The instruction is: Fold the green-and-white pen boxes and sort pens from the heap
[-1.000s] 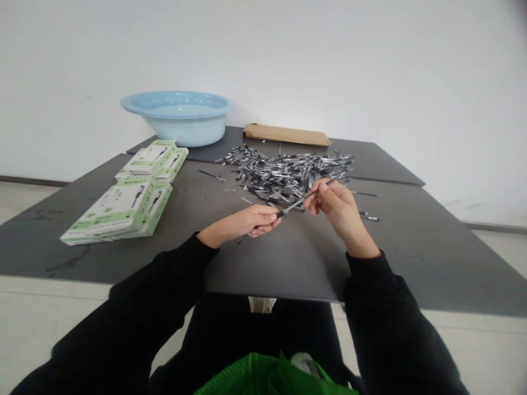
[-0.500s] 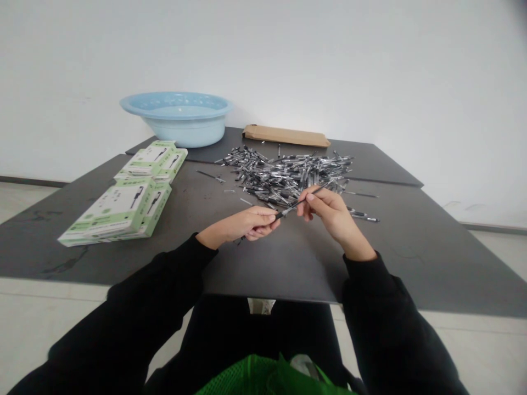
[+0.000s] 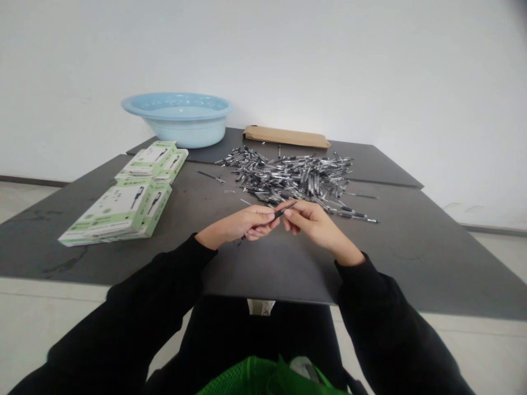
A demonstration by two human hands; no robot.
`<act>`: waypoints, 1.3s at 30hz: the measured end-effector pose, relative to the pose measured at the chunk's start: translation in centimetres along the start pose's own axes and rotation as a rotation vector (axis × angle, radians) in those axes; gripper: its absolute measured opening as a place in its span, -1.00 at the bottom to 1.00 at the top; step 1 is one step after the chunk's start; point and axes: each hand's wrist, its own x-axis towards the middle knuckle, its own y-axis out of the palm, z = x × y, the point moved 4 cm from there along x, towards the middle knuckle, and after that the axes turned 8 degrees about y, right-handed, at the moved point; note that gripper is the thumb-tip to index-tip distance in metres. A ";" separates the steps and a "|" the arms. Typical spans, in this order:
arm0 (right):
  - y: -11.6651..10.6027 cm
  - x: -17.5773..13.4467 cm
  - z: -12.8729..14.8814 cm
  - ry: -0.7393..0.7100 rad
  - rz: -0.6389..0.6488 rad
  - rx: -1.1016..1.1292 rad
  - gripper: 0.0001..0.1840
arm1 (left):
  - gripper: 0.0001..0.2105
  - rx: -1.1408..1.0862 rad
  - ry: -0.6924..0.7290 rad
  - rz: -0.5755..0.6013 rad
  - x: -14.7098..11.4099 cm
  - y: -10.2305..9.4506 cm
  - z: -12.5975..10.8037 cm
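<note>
My left hand (image 3: 253,222) is closed around a dark pen barrel (image 3: 279,213), whose front end sticks out past the thumb. A thin dark tip also shows below the left fingers. Close beside it, my right hand (image 3: 308,220) pinches a thin dark pen refill (image 3: 292,205) that lines up with the barrel. Only a short end of this refill shows between the fingers; whether the rest is inside the barrel is hidden. Just beyond both hands lies a large heap of pens and pen parts (image 3: 288,175) in black, clear and silver.
Green and white pen boxes (image 3: 111,207) are stacked at the left. A light blue basin (image 3: 189,129) stands behind them, and a brown cardboard piece (image 3: 286,136) lies at the back. Loose pens (image 3: 358,215) and a thin refill (image 3: 211,176) lie around the heap on the dark table (image 3: 263,269).
My right hand has moved left and slightly down, up to my left hand. Much less of the refill shows between the hands. My left hand has stayed in place.
</note>
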 end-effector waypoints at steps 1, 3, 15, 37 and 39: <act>0.1 0.0 0.0 0.011 0.006 0.009 -0.68 | -0.76 0.002 0.003 -0.002 0.0 0.0 -0.1; 0.0 0.0 0.0 0.025 0.006 0.019 -0.71 | -0.76 0.001 0.008 -0.002 0.0 0.0 -0.2; -3.8 0.8 -3.4 0.153 -0.428 -0.604 -0.79 | -0.77 -0.006 0.022 -0.163 0.4 -1.6 0.2; -1.5 1.9 -5.3 0.230 -0.251 -0.887 -0.87 | -0.77 0.072 -0.020 -0.192 0.4 -1.4 0.3; -1.5 1.9 -5.3 0.224 -0.246 -0.870 -0.89 | -0.76 0.079 -0.027 -0.193 0.4 -1.4 0.3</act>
